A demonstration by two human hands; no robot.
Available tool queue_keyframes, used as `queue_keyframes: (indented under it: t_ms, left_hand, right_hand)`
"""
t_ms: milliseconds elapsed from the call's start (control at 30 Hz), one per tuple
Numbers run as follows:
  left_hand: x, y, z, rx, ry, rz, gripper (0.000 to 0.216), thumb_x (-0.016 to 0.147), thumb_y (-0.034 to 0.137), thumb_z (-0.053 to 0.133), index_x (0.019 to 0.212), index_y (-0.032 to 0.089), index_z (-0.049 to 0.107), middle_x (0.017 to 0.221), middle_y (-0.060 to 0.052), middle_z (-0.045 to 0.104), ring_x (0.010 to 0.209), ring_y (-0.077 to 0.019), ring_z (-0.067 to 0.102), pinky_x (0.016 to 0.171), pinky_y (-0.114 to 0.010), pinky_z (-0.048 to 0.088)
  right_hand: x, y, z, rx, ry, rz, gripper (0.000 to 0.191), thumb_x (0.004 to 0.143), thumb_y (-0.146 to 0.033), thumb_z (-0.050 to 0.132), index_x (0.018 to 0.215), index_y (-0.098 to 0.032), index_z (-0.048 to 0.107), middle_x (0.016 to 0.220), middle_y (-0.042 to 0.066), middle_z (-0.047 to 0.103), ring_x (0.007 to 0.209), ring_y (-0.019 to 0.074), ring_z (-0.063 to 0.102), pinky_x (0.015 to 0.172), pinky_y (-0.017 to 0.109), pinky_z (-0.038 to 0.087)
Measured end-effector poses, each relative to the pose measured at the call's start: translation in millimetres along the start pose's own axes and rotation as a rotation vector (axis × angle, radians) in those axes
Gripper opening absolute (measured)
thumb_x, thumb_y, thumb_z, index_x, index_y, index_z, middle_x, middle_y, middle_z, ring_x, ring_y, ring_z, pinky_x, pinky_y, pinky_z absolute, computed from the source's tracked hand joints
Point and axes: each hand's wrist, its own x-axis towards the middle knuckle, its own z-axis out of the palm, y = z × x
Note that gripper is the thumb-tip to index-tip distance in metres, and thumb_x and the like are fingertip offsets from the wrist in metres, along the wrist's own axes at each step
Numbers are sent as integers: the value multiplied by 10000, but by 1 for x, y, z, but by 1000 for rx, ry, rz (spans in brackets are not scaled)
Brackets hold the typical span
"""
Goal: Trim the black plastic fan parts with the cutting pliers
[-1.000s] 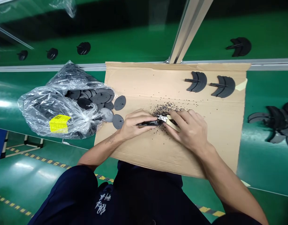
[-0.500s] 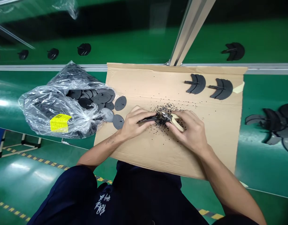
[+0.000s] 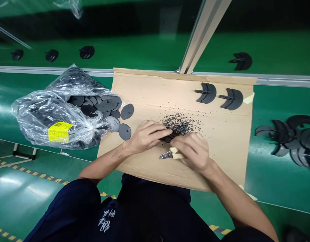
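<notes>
While your left hand (image 3: 144, 137) is pinching the black part (image 3: 167, 137) beside the scattered clippings (image 3: 179, 121) and your right hand (image 3: 194, 151) is gripping the cutters (image 3: 174, 154), their leftward tips could be nicking fingers if your wrist is slipping.

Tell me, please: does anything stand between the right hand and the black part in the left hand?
Nothing visible does: the right hand is close to the right end of the black part, though contact is unclear. The pliers in it point left, nearer the body, not between them.
</notes>
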Motion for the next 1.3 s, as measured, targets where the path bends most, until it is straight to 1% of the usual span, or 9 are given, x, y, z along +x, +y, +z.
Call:
queue_keyframes:
  t_ms: [100, 200, 300, 433, 533, 700, 833, 1000, 1300]
  left_hand:
    - [-1, 0, 1, -8, 6, 42, 214, 1007, 189, 530, 1162, 186, 677, 982, -72, 746, 888, -158, 698, 759, -299, 573]
    - [-1, 1, 1, -147, 51, -45, 174, 972, 193, 607, 1131, 158, 669, 978, -87, 746, 889, -155, 710, 779, -283, 595]
    - [-1, 1, 2, -249, 65, -109, 202, 925, 160, 666, 1127, 158, 662, 992, -92, 749, 906, -153, 718, 798, -273, 604]
    - [-3, -2, 4, -136, 19, -54, 248, 941, 197, 640, 1186, 165, 662, 994, -100, 750, 933, -191, 710, 819, -336, 603]
    - [-4, -3, 5, -91, 0, -68, 279, 970, 187, 550, 1226, 180, 662, 1014, -97, 750, 936, -195, 702, 822, -356, 598]
    - [-2, -2, 2, -265, 50, -185, 306, 932, 130, 554, 1207, 176, 681, 1051, -97, 770, 969, -175, 722, 864, -340, 600]
    - [-3, -2, 3, -357, 64, -184, 310, 933, 116, 550, 1198, 181, 697, 1075, -96, 780, 1011, -174, 737, 903, -348, 611]
    - [-7, -2, 5, -402, 47, -201, 289, 943, 134, 583, 1198, 187, 707, 1101, -99, 786, 1026, -176, 748, 921, -339, 617]
    - [-7, 0, 5, -430, 57, -220, 258, 934, 155, 635, 1173, 177, 730, 1094, -104, 793, 1023, -171, 754, 923, -315, 622]
  right_hand:
    - [-2, -2, 0, -59, -6, -62, 179, 985, -177, 581, 1145, -238, 633, 911, 40, 761, 703, 171, 619, 619, 334, 441]
    - [-2, 4, 1, -12, 39, 31, 213, 979, -234, 599, 1189, -212, 626, 979, 91, 753, 749, 195, 646, 631, 348, 463]
    - [-2, 11, 1, 58, 41, 93, 233, 959, -191, 601, 1191, -200, 616, 970, 107, 741, 776, 209, 665, 654, 358, 495]
    - [0, 8, 0, 178, 8, 74, 205, 950, -188, 620, 1155, -201, 616, 934, 96, 735, 759, 204, 668, 639, 353, 502]
    - [0, 9, -3, 262, -5, 122, 248, 925, -173, 646, 1168, -208, 612, 973, 91, 732, 814, 208, 682, 674, 357, 527]
    - [-2, 28, -12, 29, -91, 216, 200, 955, -198, 576, 1144, -210, 642, 987, 98, 732, 823, 221, 647, 683, 372, 508]
    - [-5, 37, -12, -63, -168, 236, 200, 970, -232, 544, 1129, -204, 662, 953, 97, 734, 795, 225, 620, 683, 372, 489]
    - [-6, 35, -10, -37, -171, 216, 181, 971, -271, 571, 1115, -209, 661, 939, 92, 728, 810, 226, 619, 697, 366, 483]
    - [-5, 33, -9, -162, -150, 161, 156, 993, -281, 576, 1077, -204, 682, 889, 73, 731, 745, 201, 602, 650, 344, 468]
